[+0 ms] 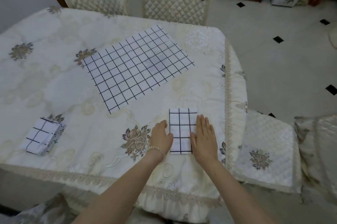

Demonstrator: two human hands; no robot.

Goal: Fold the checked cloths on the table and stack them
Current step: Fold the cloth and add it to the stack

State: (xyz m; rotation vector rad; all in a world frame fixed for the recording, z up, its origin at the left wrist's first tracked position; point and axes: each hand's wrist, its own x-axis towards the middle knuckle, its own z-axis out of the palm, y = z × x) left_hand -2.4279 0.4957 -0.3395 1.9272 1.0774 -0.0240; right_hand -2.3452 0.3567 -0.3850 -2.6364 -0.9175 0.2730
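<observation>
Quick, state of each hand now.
Left hand: open, flat at the folded cloth's left edge.
Right hand: open, flat on its right edge.

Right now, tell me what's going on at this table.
A person is folding checked cloths. Both hands, left hand and right hand, lie flat along the sides of a folded cloth near the table's right edge. A stack of folded cloths sits at the left. One unfolded cloth lies spread flat in the middle, not yet folded.
</observation>
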